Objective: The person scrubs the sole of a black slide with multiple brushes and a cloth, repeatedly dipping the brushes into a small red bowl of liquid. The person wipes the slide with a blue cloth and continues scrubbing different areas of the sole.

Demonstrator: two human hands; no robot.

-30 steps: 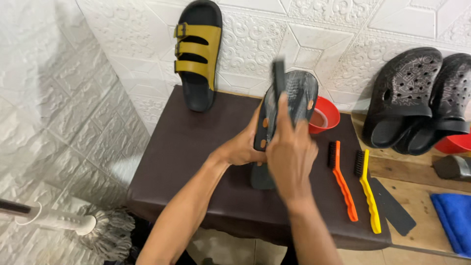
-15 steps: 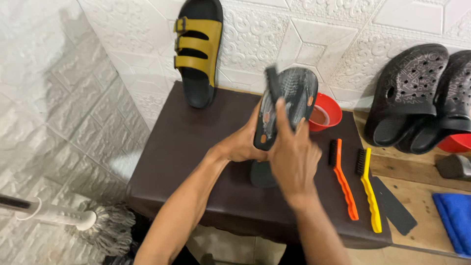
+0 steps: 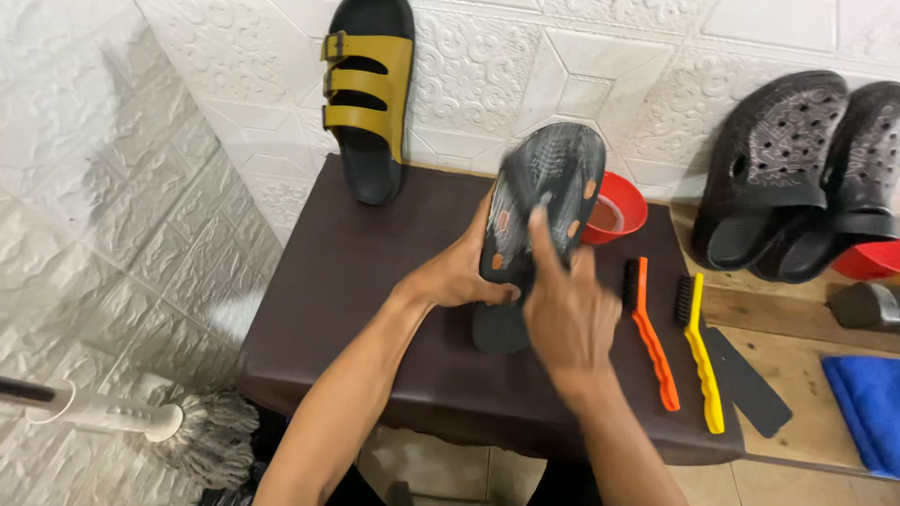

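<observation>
My left hand grips the left edge of a black sandal, which is turned sole-up and stands tilted with its heel end on the brown table. The sole is grey-black with small orange patches. My right hand is in front of the sole's lower half, closed on a dark brush that lies blurred across the sole. One finger points up along the sole.
A yellow-strapped sandal leans on the tiled wall. A red bowl, an orange brush and a yellow brush lie to the right. Black clogs, a black strip and a blue cloth are further right. A mop lies lower left.
My right hand has drawn the brush down from above the sandal's top end onto the sole. The sandal has tilted slightly. My left hand keeps its grip.
</observation>
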